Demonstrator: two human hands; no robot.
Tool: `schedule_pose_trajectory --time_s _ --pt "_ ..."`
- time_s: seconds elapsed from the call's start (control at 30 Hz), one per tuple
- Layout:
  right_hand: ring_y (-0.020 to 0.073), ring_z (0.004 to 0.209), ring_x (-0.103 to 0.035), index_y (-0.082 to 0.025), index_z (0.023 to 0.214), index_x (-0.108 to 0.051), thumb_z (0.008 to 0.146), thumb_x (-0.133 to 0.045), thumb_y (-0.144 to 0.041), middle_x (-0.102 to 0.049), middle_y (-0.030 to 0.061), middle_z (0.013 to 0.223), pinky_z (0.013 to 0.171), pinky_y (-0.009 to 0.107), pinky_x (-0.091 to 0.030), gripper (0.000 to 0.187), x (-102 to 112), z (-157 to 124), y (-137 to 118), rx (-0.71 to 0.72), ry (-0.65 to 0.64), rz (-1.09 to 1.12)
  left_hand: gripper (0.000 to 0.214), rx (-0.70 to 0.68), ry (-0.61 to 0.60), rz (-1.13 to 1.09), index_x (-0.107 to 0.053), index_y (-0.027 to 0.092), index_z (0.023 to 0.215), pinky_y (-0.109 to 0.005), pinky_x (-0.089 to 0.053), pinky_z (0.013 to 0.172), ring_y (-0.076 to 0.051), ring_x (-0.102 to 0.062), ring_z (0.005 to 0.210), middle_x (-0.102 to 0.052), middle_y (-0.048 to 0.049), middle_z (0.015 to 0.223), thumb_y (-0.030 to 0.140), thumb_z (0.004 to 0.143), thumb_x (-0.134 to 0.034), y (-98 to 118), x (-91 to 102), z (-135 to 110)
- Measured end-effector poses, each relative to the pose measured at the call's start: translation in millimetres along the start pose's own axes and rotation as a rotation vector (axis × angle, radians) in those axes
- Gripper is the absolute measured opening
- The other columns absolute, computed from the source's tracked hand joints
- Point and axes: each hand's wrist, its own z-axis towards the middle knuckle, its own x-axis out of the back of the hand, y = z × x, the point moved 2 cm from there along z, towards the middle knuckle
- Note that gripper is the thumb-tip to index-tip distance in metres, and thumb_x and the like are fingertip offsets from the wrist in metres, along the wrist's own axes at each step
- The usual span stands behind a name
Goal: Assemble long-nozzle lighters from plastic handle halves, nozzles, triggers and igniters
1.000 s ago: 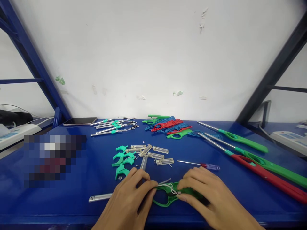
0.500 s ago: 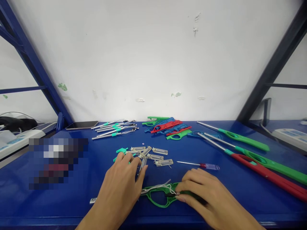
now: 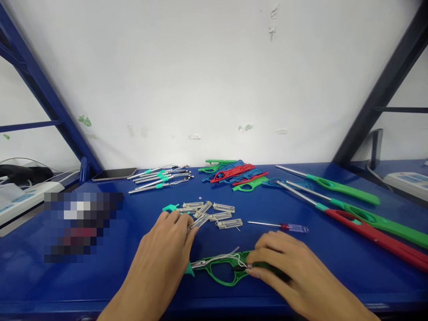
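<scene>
In the head view, my left hand (image 3: 165, 254) reaches among the loose parts with its fingers bent down. Its fingertips are hidden, by a teal plastic trigger piece (image 3: 171, 208) and a clear fuel tank (image 3: 199, 221); what they grip I cannot make out. My right hand (image 3: 289, 263) pinches the grip end of a green lighter housing half (image 3: 219, 281) near the front edge. White wires (image 3: 230, 256) run along the open housing to the right fingertips. A metal tube with a teal collar (image 3: 189, 269) lies at the housing's left end, partly under my left wrist.
More clear tanks (image 3: 229, 224) and a screwdriver (image 3: 290, 228) lie ahead. Farther back are metal lighter rods (image 3: 157, 185), coloured housing halves (image 3: 234, 174) and a dark flat device (image 3: 115, 174). Long red (image 3: 374, 232) and green lighters (image 3: 351, 191) lie right. A blurred object (image 3: 82, 227) is left.
My left hand has shifted slightly, and the clear tank beside its thumb has turned to a slant. The teal collar now shows beneath the hand. My right hand keeps its hold on the housing.
</scene>
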Motion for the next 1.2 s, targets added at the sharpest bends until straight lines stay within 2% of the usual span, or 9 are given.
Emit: schedule_pose_trajectory --time_s 0.2,0.37,0.53,0.63,0.8,0.97,1.07,1.2 --pt "0.0165 0.099 -0.070 -0.037 0.112 -0.075 0.113 -0.057 -0.045 -0.072 -0.0029 0.110 0.093 0.030 -0.053 0.020 -1.0 -0.1 0.9 -0.017 0.009 0.003 0.018 -0.056 -0.026 -0.086 -0.079 0.024 0.097 -0.037 -0.056 0.079 -0.030 -0.071 0.100 -0.077 -0.0052 0.099 0.023 0.106 -0.063 -4.6 -1.2 6.8" --pt "0.0175 0.102 -0.071 -0.036 0.113 -0.075 0.113 -0.055 -0.046 -0.073 -0.0018 0.111 0.097 0.031 -0.054 0.023 -0.5 -0.2 -0.9 -0.006 0.008 -0.024 0.015 -0.115 0.023 -0.154 -0.080 0.026 0.100 -0.035 -0.057 0.080 -0.027 -0.073 0.096 -0.080 -0.0034 0.098 0.024 0.103 -0.066 -7.4 -8.0 11.6" --pt "0.0167 0.105 -0.071 -0.037 0.112 -0.075 0.114 -0.053 -0.048 -0.073 -0.0027 0.114 0.098 0.029 -0.054 0.025 -0.2 -1.0 -1.1 -0.021 0.006 -0.005 0.027 -0.153 0.131 -0.200 -0.079 0.027 0.110 -0.039 -0.054 0.096 -0.025 -0.073 0.100 -0.081 -0.0030 0.105 0.022 0.107 -0.053 -24.2 -6.9 11.7" --pt "0.0166 0.104 -0.072 -0.039 0.112 -0.075 0.113 -0.054 -0.050 -0.073 -0.0033 0.113 0.097 0.029 -0.054 0.024 0.0 -1.2 -0.4 -0.012 0.009 0.010 0.029 -0.126 0.169 -0.191 -0.078 0.027 0.106 -0.039 -0.052 0.088 -0.027 -0.071 0.095 -0.078 -0.0049 0.099 0.029 0.108 -0.049 -44.4 3.2 8.4" --pt "0.0162 0.102 -0.072 -0.038 0.113 -0.075 0.113 -0.054 -0.050 -0.074 -0.0030 0.112 0.097 0.028 -0.055 0.025 -1.6 -1.5 1.5 -0.002 0.018 0.005 0.028 -0.113 0.069 -0.184 -0.077 0.027 0.100 -0.035 -0.048 0.077 -0.024 -0.069 0.084 -0.075 -0.0034 0.094 0.030 0.107 -0.050 -63.3 18.7 1.1" --pt "0.0152 0.105 -0.072 -0.038 0.114 -0.075 0.114 -0.051 -0.049 -0.073 -0.0034 0.115 0.098 0.026 -0.055 0.027 -5.0 -4.3 4.1 0.012 0.018 -0.023 0.022 -0.141 -0.008 -0.188 -0.074 0.027 0.093 -0.033 -0.047 0.081 -0.023 -0.066 0.093 -0.072 -0.0028 0.101 0.027 0.106 -0.055 -58.3 19.8 -5.8" --pt "0.0147 0.104 -0.072 -0.039 0.115 -0.075 0.114 -0.051 -0.048 -0.073 -0.0038 0.115 0.098 0.025 -0.055 0.025 -5.0 -5.3 5.3 0.024 0.023 -0.032 0.014 -0.148 -0.025 -0.189 -0.074 0.028 0.100 -0.033 -0.048 0.085 -0.024 -0.064 0.096 -0.069 -0.0035 0.108 0.024 0.101 -0.061 -57.7 15.9 -10.4" --pt "0.0138 0.101 -0.072 -0.038 0.115 -0.073 0.114 -0.054 -0.048 -0.073 -0.0049 0.112 0.096 0.025 -0.056 0.021 -3.5 -3.7 5.1 0.044 0.040 -0.036 0.016 -0.190 -0.042 -0.205 -0.073 0.030 0.107 -0.034 -0.049 0.090 -0.024 -0.065 0.103 -0.068 -0.0028 0.115 0.021 0.099 -0.063 -60.0 13.4 -17.7"
